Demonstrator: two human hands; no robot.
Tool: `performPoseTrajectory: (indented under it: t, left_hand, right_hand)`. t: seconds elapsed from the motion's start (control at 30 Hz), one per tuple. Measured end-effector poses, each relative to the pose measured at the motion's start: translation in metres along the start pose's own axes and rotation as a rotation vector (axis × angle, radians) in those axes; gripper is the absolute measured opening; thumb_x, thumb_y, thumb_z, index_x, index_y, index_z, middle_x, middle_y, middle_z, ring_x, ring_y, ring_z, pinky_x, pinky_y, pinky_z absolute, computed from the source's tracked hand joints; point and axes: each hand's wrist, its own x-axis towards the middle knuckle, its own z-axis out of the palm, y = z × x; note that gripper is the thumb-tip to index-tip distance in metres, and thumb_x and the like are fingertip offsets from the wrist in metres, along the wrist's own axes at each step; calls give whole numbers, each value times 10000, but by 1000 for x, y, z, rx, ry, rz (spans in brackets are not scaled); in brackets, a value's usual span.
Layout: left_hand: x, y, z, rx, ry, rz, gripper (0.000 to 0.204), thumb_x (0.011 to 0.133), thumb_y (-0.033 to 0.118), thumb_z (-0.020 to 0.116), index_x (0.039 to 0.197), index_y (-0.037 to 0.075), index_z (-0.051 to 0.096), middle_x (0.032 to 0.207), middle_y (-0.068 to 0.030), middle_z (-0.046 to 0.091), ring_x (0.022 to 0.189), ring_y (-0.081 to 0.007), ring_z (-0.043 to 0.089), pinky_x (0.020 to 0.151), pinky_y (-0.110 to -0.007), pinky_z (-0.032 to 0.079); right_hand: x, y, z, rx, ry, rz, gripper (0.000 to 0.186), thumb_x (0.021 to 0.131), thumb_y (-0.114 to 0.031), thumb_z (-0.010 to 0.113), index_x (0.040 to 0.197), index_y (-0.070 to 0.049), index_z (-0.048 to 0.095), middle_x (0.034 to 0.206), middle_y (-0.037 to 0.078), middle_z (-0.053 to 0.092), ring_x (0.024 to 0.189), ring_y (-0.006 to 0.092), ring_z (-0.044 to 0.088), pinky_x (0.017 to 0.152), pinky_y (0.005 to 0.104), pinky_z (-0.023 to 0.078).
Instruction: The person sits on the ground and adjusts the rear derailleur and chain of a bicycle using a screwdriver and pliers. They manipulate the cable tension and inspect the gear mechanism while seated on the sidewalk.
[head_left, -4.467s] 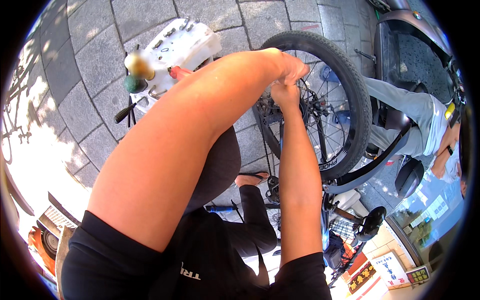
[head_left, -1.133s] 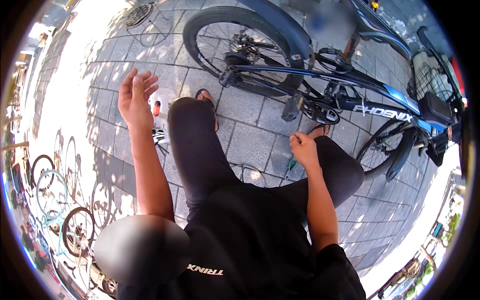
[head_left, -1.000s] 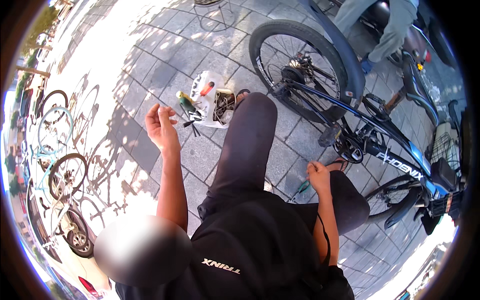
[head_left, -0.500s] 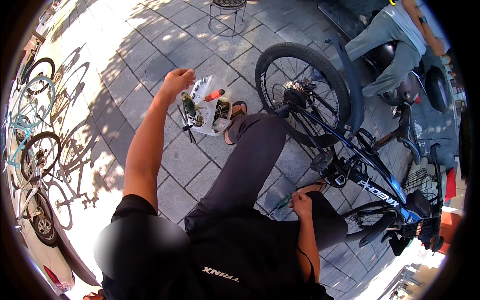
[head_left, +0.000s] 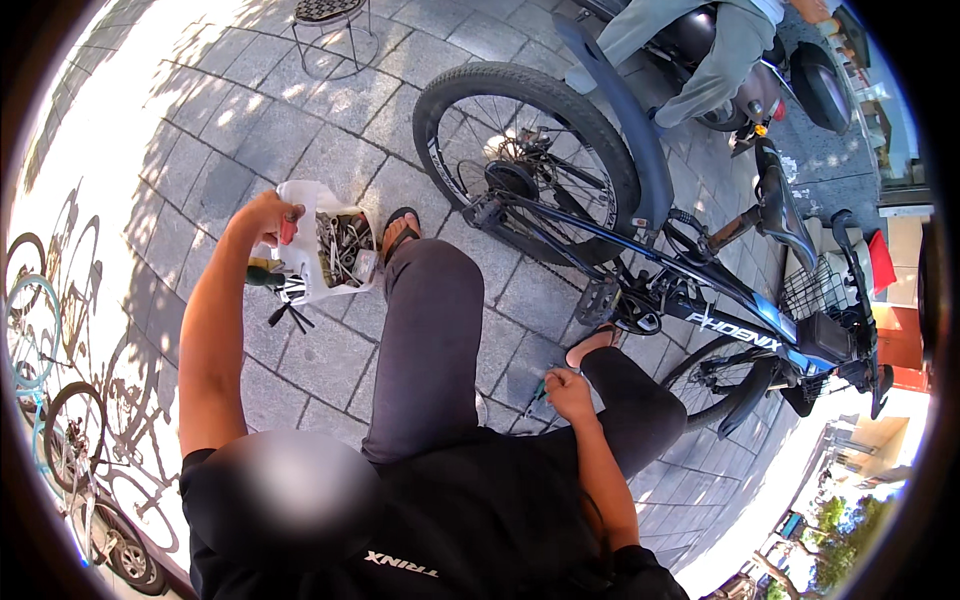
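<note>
My left hand (head_left: 268,220) reaches into the white plastic tool caddy (head_left: 308,191), its fingers around a red-handled tool (head_left: 288,228). A green tool (head_left: 262,275) and black-handled tools (head_left: 290,317) sit at the caddy's near side, and a compartment holds mixed metal tools (head_left: 343,250). My right hand (head_left: 570,395) is closed by my right knee, on something too small to make out. A green-handled tool (head_left: 537,398) shows just left of it; whether it is held I cannot tell. A black and blue bicycle (head_left: 648,278) stands ahead and to my right.
A person in grey trousers (head_left: 705,70) is at a dark scooter (head_left: 745,95) beyond the bicycle. A patterned stool (head_left: 325,12) stands at the top. Other bicycles (head_left: 62,435) stand on the sunlit paving at left. A bicycle basket (head_left: 810,292) is at right.
My left hand has moved from the air beside the caddy down onto the red-handled tool in it, its fingers closing. My right hand stays by my knee. The view has shifted.
</note>
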Motion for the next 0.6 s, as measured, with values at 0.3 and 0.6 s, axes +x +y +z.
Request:
performPoseTrajectory:
  t: [0.3,0.6]
  left_hand:
    - [43,-9,-90,154,45,-64,403,952,262,718,1184,-44,596,939,-169,688,768,-297,705,710,-520,629]
    - [92,-11,-140,246,276,-96,420,913,374,740,1043,-21,680,814,-127,688,731,-321,702,675,-506,591]
  right_hand:
    - [-16,-48,-17,60,-7,83,271,1007,-184,605,1103,39,726,847,76,715,668,136,684,634,296,553]
    - [-83,-108,-43,71,200,-5,237,988,-175,658,1135,-3,729,812,60,708,710,117,660,679,297,533]
